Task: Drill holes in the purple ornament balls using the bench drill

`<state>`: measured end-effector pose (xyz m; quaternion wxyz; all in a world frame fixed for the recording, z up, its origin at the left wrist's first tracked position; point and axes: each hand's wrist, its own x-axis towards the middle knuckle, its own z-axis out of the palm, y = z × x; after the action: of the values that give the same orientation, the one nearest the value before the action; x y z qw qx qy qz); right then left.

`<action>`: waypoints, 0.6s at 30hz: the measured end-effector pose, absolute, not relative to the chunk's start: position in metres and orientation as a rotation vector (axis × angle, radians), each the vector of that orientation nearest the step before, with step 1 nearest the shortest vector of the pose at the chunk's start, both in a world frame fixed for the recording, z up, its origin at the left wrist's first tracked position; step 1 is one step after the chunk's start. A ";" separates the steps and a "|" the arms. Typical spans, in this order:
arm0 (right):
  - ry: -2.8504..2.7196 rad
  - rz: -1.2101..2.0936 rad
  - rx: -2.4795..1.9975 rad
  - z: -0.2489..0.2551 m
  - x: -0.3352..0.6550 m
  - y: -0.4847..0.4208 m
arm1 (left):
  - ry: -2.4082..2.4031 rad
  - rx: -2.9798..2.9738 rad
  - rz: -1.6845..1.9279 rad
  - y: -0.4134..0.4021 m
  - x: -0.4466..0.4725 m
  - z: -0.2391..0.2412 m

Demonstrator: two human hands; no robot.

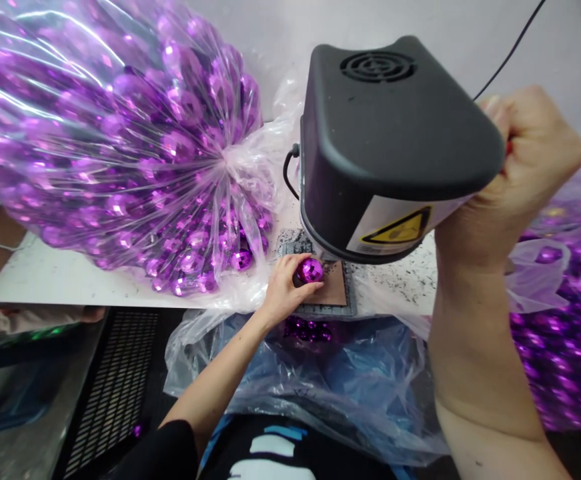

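My left hand pinches a shiny purple faceted ball, like a disco-ball ornament, between thumb and fingers. The ball is above a brown pad on a grey base plate. Over it stands a black machine housing with a round vent and a yellow warning label. My right hand is closed in a fist at the housing's right side; what its fingers wrap round is mostly hidden, with only a bit of red showing. The machine's tip near the ball is largely covered by the housing.
A big clear bag of purple balls rests on the white table at left. An open plastic bag with several balls hangs at the front edge. More purple balls lie at right. Another person's arm shows at far left.
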<state>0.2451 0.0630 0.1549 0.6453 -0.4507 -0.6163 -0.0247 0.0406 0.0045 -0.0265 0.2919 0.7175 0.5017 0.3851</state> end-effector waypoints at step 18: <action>-1.402 -0.063 -1.054 0.157 0.242 0.059 | 1.352 2.013 0.947 0.004 0.067 -0.032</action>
<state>0.2418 0.0592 0.1568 0.6391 -0.4619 -0.6143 -0.0278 0.0671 0.0038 -0.0324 0.2658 0.7455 0.5006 0.3506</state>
